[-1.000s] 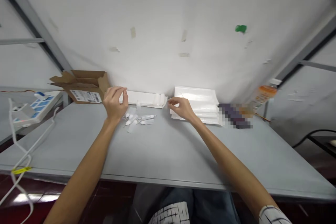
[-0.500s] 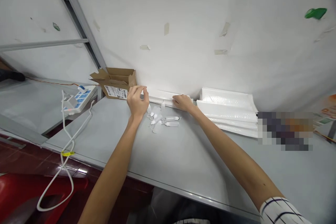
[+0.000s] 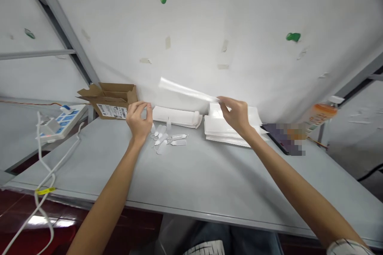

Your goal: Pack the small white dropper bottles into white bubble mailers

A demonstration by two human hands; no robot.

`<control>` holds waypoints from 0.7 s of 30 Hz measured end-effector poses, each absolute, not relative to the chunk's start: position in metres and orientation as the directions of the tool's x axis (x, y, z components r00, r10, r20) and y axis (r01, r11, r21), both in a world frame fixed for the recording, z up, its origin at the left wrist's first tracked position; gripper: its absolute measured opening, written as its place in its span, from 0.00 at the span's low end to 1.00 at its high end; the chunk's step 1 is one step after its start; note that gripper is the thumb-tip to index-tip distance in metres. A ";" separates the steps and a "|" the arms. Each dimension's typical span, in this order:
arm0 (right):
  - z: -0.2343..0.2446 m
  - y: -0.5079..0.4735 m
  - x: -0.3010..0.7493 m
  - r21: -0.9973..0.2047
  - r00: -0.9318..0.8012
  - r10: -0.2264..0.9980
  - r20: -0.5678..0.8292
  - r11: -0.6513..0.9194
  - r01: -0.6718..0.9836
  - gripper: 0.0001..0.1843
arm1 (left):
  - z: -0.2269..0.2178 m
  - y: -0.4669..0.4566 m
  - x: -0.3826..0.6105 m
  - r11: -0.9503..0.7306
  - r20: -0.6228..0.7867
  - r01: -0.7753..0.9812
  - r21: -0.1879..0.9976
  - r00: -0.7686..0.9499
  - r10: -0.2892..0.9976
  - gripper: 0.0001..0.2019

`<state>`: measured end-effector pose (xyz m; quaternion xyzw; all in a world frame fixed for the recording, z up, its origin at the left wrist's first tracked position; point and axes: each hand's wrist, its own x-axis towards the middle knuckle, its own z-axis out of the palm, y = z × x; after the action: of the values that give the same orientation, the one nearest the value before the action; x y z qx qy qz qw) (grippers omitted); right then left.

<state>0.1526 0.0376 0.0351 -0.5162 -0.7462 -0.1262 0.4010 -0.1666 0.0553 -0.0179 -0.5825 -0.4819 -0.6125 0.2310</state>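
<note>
My right hand (image 3: 235, 114) is raised over a stack of white, glossy, envelope-like sheets (image 3: 227, 132) and pinches one end of a long thin white strip (image 3: 188, 90). Motion blurs the strip, which slants up to the left. My left hand (image 3: 139, 121) is at the back of the table with thumb and index finger closed in a pinch; whatever is between the tips, if anything, is too small to make out. Just right of it lie several small translucent bottles (image 3: 161, 139) with thin loops, one bottle (image 3: 169, 122) upright. Behind them a flat white bundle (image 3: 176, 116) rests against the wall.
An open cardboard box (image 3: 112, 101) stands at the back left. Further left are a power strip (image 3: 67, 121) and a white cable (image 3: 60, 163) hanging over the edge. On the right are a dark flat object (image 3: 277, 139), partly pixelated, and a bottle with an orange label (image 3: 321, 113).
My right hand has lifted from the white bundle by the wall and moved right, now holding the white strip in the air. The view has shifted right; my left hand keeps its pinch.
</note>
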 end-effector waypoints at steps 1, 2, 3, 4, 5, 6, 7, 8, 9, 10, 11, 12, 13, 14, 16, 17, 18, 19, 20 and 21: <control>0.029 0.017 0.169 -0.209 -0.178 0.653 0.736 0.470 0.857 0.18 | -0.018 0.056 -0.166 -0.436 0.937 0.841 0.321 -0.214 0.277 0.11; 0.021 -0.004 0.183 -0.193 -0.202 0.640 0.742 0.492 0.849 0.18 | -0.018 0.057 -0.166 -0.444 0.940 0.840 0.313 -0.207 0.271 0.11; 0.012 -0.024 0.196 -0.174 -0.228 0.637 0.736 0.503 0.846 0.18 | -0.019 0.058 -0.166 -0.452 0.945 0.841 0.298 -0.193 0.263 0.11; 0.002 -0.043 0.207 -0.146 -0.267 0.648 0.714 0.510 0.848 0.18 | -0.020 0.059 -0.166 -0.459 0.952 0.844 0.278 -0.178 0.250 0.11; -0.008 -0.060 0.217 -0.104 -0.315 0.651 0.691 0.520 0.848 0.18 | -0.021 0.061 -0.165 -0.464 0.957 0.847 0.261 -0.163 0.240 0.11; -0.018 -0.075 0.225 -0.060 -0.368 0.655 0.660 0.534 0.843 0.18 | -0.023 0.062 -0.164 -0.465 0.960 0.850 0.248 -0.152 0.234 0.11; -0.027 -0.087 0.232 -0.021 -0.413 0.660 0.628 0.544 0.839 0.18 | -0.024 0.063 -0.163 -0.465 0.961 0.852 0.243 -0.144 0.237 0.12; -0.034 -0.097 0.237 0.017 -0.465 0.662 0.588 0.565 0.825 0.18 | -0.026 0.064 -0.161 -0.463 0.959 0.852 0.243 -0.138 0.249 0.12; -0.039 -0.105 0.240 0.041 -0.518 0.667 0.536 0.593 0.804 0.18 | -0.027 0.064 -0.159 -0.461 0.955 0.852 0.248 -0.136 0.263 0.13; -0.041 -0.110 0.243 0.048 -0.569 0.672 0.473 0.626 0.779 0.17 | -0.027 0.063 -0.156 -0.462 0.950 0.850 0.254 -0.131 0.283 0.14; -0.042 -0.113 0.244 0.038 -0.614 0.676 0.407 0.660 0.751 0.15 | -0.028 0.062 -0.154 -0.464 0.945 0.846 0.262 -0.128 0.301 0.14; -0.040 -0.113 0.243 0.014 -0.645 0.679 0.351 0.685 0.728 0.14 | -0.027 0.061 -0.151 -0.466 0.939 0.842 0.272 -0.127 0.319 0.15; -0.037 -0.111 0.240 -0.015 -0.660 0.680 0.320 0.700 0.714 0.15 | -0.027 0.059 -0.150 -0.467 0.934 0.838 0.282 -0.128 0.333 0.15; -0.032 -0.106 0.236 -0.040 -0.657 0.681 0.322 0.703 0.710 0.17 | -0.027 0.057 -0.149 -0.465 0.929 0.836 0.292 -0.132 0.345 0.14; -0.022 -0.088 0.217 -0.078 -0.610 0.684 0.399 0.689 0.721 0.18 | -0.026 0.056 -0.149 -0.447 0.917 0.837 0.316 -0.148 0.371 0.13; -0.017 -0.076 0.203 -0.093 -0.580 0.680 0.449 0.681 0.726 0.17 | -0.026 0.056 -0.150 -0.432 0.910 0.839 0.331 -0.162 0.382 0.13; -0.014 -0.061 0.186 -0.117 -0.564 0.682 0.465 0.679 0.724 0.15 | -0.026 0.057 -0.152 -0.416 0.901 0.840 0.347 -0.175 0.398 0.13; -0.013 -0.045 0.166 -0.143 -0.562 0.690 0.457 0.680 0.719 0.14 | -0.026 0.058 -0.155 -0.400 0.891 0.840 0.366 -0.192 0.412 0.13; -0.014 -0.029 0.145 -0.167 -0.578 0.704 0.411 0.682 0.712 0.15 | -0.026 0.059 -0.158 -0.386 0.880 0.838 0.385 -0.207 0.428 0.13; -0.016 -0.014 0.124 -0.186 -0.600 0.724 0.340 0.678 0.711 0.20 | -0.026 0.061 -0.162 -0.376 0.871 0.834 0.404 -0.225 0.437 0.13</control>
<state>0.1243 -0.0135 -0.0160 -0.4012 -0.8944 0.0155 0.1973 -0.1620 0.0606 -0.0265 -0.5979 -0.5313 -0.5748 0.1727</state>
